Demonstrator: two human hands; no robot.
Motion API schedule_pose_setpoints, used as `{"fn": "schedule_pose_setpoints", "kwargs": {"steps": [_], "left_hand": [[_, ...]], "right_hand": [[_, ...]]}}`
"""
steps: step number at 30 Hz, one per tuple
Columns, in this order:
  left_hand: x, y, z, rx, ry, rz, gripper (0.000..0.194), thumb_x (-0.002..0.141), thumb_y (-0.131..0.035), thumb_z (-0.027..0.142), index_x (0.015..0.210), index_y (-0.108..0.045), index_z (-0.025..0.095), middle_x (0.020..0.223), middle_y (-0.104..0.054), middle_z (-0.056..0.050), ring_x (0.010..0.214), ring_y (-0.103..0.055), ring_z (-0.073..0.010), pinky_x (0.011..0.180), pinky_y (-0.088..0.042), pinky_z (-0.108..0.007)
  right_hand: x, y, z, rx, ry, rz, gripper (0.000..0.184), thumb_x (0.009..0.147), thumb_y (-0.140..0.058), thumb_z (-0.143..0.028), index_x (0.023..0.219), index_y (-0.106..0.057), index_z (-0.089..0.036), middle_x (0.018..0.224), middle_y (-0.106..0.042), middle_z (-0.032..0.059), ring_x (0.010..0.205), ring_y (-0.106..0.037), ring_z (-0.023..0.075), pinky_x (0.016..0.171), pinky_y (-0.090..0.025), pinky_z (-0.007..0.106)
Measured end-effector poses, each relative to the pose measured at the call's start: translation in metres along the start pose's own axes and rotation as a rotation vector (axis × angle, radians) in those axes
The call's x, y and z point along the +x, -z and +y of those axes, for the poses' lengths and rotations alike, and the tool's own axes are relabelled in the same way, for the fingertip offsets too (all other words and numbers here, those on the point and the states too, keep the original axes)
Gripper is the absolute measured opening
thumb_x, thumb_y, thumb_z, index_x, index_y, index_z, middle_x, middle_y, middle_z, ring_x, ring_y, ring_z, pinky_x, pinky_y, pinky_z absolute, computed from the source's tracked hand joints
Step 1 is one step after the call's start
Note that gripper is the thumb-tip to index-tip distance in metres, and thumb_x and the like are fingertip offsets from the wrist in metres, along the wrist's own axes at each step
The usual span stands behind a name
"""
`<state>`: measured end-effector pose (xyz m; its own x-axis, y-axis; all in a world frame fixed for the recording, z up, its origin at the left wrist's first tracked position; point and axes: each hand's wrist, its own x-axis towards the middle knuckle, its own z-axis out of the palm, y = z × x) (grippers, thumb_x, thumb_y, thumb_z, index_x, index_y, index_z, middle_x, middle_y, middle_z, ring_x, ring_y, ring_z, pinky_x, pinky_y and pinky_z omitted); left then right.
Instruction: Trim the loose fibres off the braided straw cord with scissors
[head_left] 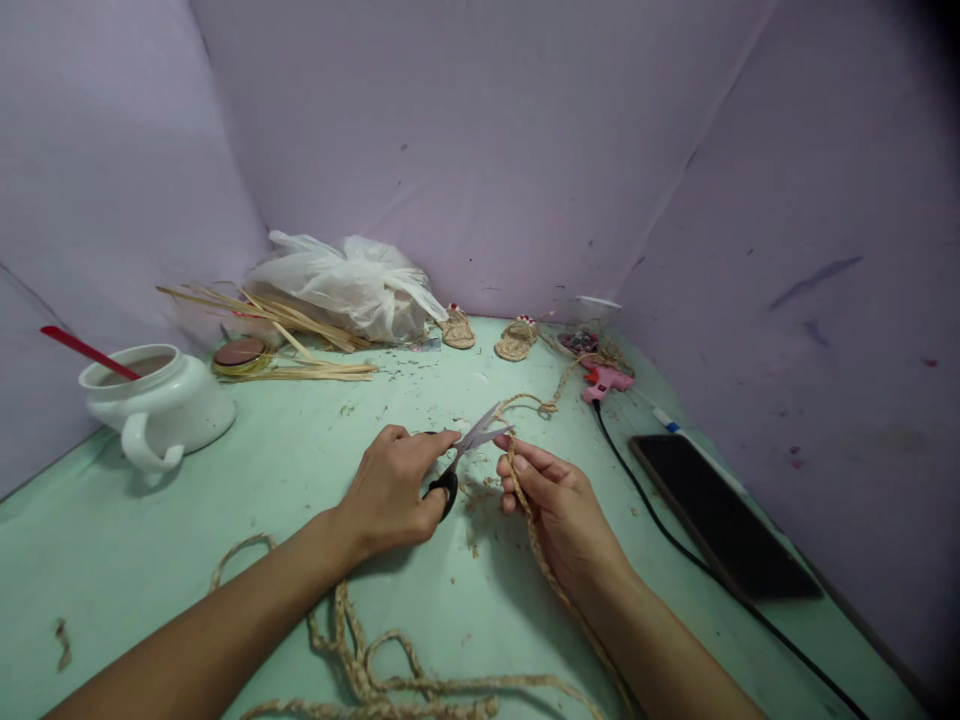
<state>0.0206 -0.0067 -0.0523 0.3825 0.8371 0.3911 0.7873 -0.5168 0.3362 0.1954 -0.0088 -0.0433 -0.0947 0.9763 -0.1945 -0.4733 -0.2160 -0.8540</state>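
My left hand (397,485) grips a pair of scissors (448,485) by its black handles, and the blades stand apart, pointing right. Between thumb and fingers, my right hand (551,495) pinches a braided straw cord (529,510) close to its upper end. That end is right at the scissor blades; whether they touch it I cannot tell. From there the cord runs down along my right forearm. More braided cord (360,660) lies in loose loops at the near edge, partly behind my left arm. Another thin cord (559,395) curls on the table beyond the blades.
Two small woven sandals (457,328) stand at the back, near a white plastic bag (352,285) and straw strips (300,320). To the left is a white pot (180,400) with a red stick. A pink glue gun (606,380), its black cable and a phone (720,515) lie right.
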Motion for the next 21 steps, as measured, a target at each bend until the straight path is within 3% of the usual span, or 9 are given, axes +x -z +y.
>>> {"fn": "schedule_pose_setpoints", "kwargs": {"steps": [13,18,21], "left_hand": [[-0.0007,0.0000,-0.0005,0.087,-0.017,-0.019,0.048,0.066,-0.046,0.016,0.115,-0.047,0.017,0.086,-0.064,-0.005,0.073,-0.055,-0.0178,0.077,-0.033,-0.036],[-0.0005,-0.0002,0.0022,0.223,-0.095,-0.035,0.049,0.067,-0.046,0.017,0.116,-0.048,0.015,0.079,-0.061,-0.007,0.074,-0.053,-0.0202,0.077,-0.033,-0.038],[-0.0002,-0.0008,0.0015,0.249,-0.034,0.004,0.048,0.068,-0.046,0.018,0.116,-0.048,0.015,0.082,-0.062,-0.007,0.073,-0.054,-0.0205,0.075,-0.034,-0.038]], "right_hand": [[-0.0006,0.0016,0.0010,-0.014,-0.034,0.017,0.024,0.058,-0.073,-0.024,0.079,-0.069,-0.014,0.061,-0.061,0.0004,0.050,-0.050,0.0076,0.046,-0.041,0.019],[-0.0017,-0.0011,0.0001,-0.054,0.007,0.056,0.025,0.055,-0.074,-0.025,0.077,-0.068,-0.014,0.059,-0.062,0.0009,0.051,-0.050,0.0090,0.046,-0.043,0.021],[-0.0022,-0.0023,-0.0007,-0.081,0.014,0.068,0.028,0.053,-0.075,-0.026,0.077,-0.068,-0.014,0.060,-0.063,0.0012,0.052,-0.051,0.0097,0.047,-0.045,0.022]]}}
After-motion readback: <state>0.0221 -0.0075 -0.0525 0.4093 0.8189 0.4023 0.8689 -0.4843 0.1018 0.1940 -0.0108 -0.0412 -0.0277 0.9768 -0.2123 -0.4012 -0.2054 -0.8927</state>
